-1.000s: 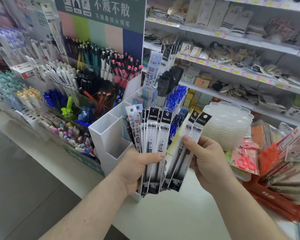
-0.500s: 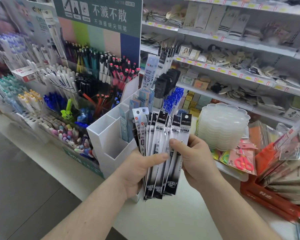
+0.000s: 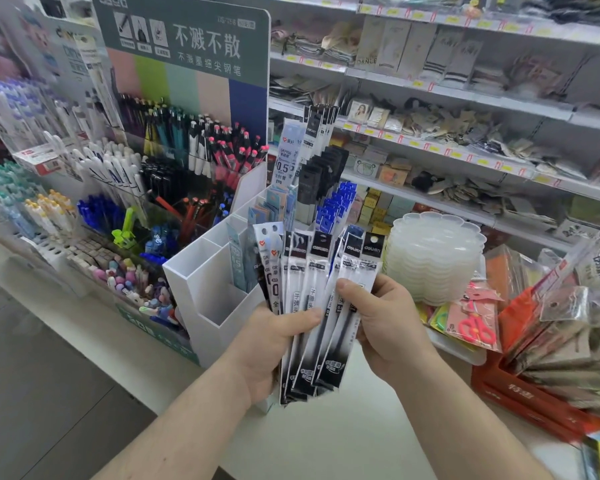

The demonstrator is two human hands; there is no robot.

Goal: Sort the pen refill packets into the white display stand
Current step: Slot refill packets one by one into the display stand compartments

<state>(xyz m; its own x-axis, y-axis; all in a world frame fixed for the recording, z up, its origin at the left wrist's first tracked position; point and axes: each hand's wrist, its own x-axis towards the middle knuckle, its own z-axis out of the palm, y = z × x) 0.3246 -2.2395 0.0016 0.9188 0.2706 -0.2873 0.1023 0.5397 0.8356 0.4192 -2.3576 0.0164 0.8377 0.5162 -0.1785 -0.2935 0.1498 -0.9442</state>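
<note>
Slippage threatens: left hand [image 3: 274, 344] grips the fanned pen refill packets [image 3: 309, 306] just in front of the white display stand [image 3: 201, 296], right hand [image 3: 385, 327] pinching the rightmost ones; glossy sleeves could slide loose.

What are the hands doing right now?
Left hand: grips a fan of refill packets.
Right hand: pinches the two rightmost packets of that fan.

Green fountain-pen display board [image 3: 187, 39], upper left; racks of pens [image 3: 201, 147] beneath it. Stack of clear scalloped plastic trays [image 3: 437, 258], centre right. Packaged pink scissors [image 3: 475, 323] beside the stack. Red box of packets [image 3: 520, 396], lower right. Stocked store shelves [image 3: 465, 98], upper right. White tabletop [image 3: 326, 445], bottom.
</note>
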